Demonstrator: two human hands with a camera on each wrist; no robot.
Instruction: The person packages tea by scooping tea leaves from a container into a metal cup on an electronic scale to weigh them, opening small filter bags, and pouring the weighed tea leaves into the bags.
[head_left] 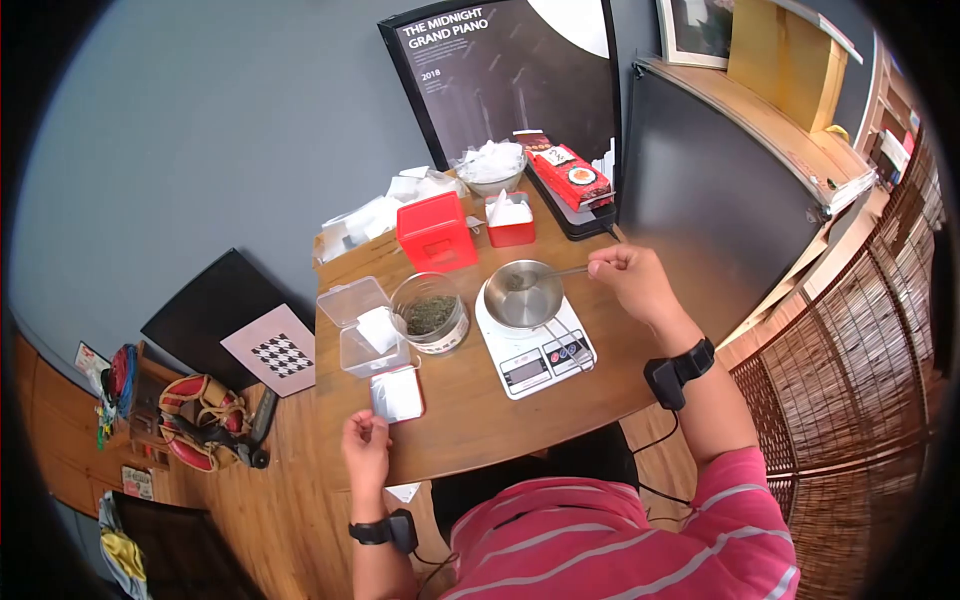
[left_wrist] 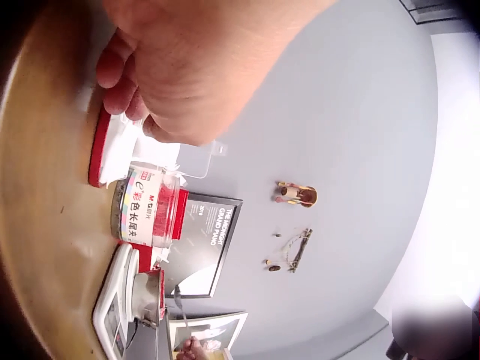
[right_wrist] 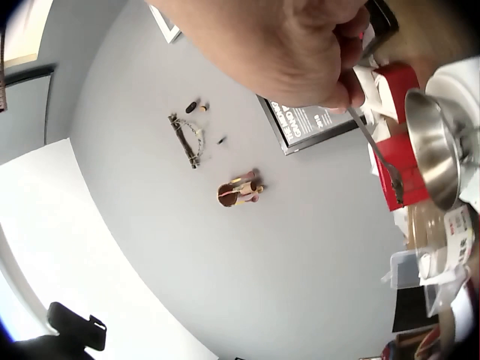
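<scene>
Head view: right hand (head_left: pixel 640 287), thumb and fingers pinched on the handle of a slim metal spoon (head_left: pixel 562 271), its bowl with dark bits above a round stainless-steel pan (head_left: pixel 530 308). Pan sits on a white digital scale (head_left: pixel 497 350), right of middle toward the front edge of the brown wooden table (head_left: pixel 470 440); button lettering too small to read. Left of it, a clear round jar (head_left: pixel 438 343) of dark green dried leaves; left wrist view gives its label: "M&G 晨光", "彩色长尾夹". Left hand (head_left: pixel 366 448) near the table's front left corner, fingers loosely bent, just beside a flat red-edged square piece (head_left: pixel 398 394); contact cannot be told. Behind the back edge, a black framed poster (head_left: pixel 510 95): "THE MIDNIGHT GRAND PIANO", "2018". Red packet (head_left: pixel 572 178) at back right corner, print too small.
</scene>
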